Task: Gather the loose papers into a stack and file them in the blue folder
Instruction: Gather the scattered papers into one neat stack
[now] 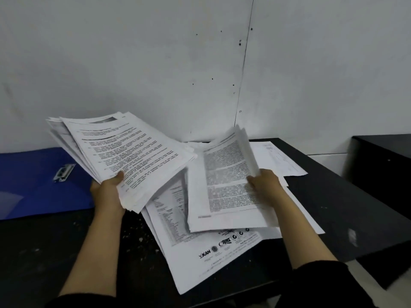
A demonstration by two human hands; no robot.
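Left hand (pixel 106 187): I am gripping a fanned stack of papers (pixel 124 156) by its near corner, thumb curled on top, raised just right of the blue folder (pixel 33 181).
Right hand (pixel 264 183): I am pinching the edge of a few printed sheets (pixel 226 178), fingers curled round them, farther right of the folder.
Loose papers (pixel 200 247): lying overlapped on the black table (pixel 55 252), right of the folder.
Folder: lying flat, metal clip (pixel 64 172) facing up.
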